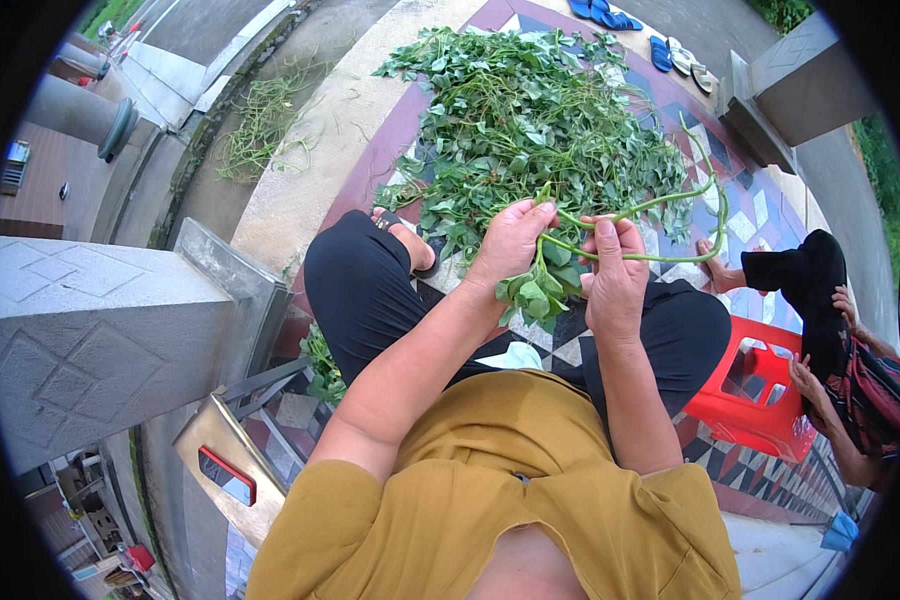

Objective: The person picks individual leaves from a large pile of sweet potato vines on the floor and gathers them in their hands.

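Between my two hands runs a long green leafy vine [664,259], its stems bent in a loop to the right. My left hand [520,232] pinches the stems near their leafy end, and the leaves [534,295] hang just below it. My right hand [616,259] has thumb and fingers closed on the stems beside it. Beyond both hands, a broad heap of green leafy vines [525,127] covers part of the patterned tile floor.
Stripped stems [262,124] lie on the concrete at upper left. A person [832,360] sits at right by a red plastic stool [757,390]. Pillars [112,330] flank the floor. A phone [227,475] rests on a surface at lower left. Sandals [660,54] stand at the far edge.
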Action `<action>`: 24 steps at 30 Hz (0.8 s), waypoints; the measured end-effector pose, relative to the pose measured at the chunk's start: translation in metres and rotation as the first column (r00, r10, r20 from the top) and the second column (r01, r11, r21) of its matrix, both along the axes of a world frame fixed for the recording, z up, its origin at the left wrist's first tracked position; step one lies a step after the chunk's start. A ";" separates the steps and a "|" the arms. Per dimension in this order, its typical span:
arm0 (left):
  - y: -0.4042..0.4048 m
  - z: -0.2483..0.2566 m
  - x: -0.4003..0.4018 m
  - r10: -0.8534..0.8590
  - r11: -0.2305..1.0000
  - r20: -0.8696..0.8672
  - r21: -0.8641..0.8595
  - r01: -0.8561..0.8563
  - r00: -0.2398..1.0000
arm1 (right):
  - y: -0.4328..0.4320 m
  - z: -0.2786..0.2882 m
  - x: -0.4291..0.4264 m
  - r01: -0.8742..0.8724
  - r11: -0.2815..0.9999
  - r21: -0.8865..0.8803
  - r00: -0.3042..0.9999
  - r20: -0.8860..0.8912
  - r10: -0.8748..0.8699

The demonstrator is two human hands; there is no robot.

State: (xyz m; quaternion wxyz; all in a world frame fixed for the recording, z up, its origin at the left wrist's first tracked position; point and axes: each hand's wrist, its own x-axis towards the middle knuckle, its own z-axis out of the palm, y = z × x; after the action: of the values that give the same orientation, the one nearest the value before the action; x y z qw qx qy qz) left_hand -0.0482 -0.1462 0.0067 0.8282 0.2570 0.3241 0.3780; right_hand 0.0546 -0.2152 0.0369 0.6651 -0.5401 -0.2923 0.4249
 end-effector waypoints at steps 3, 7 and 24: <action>0.019 -0.023 0.011 0.038 0.998 0.083 -0.050 -0.034 0.996 | 0.012 -0.023 -0.002 0.010 0.986 0.166 0.719 0.684 -0.123; 0.033 -0.031 0.034 0.131 0.991 -0.059 0.037 -0.129 0.990 | 0.022 -0.028 0.003 0.086 0.994 0.070 0.959 0.265 -0.102; 0.076 -0.002 -0.011 -0.540 0.312 -0.459 0.669 0.674 0.705 | 0.051 -0.087 0.133 0.133 0.916 -0.378 0.679 -0.639 -0.362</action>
State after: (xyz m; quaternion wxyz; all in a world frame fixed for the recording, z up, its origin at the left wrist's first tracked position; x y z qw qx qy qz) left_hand -0.0594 -0.0706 0.0047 0.6703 0.7302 0.0564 0.1196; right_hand 0.1874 -0.1642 -0.0506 0.6871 -0.4689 0.1249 0.5408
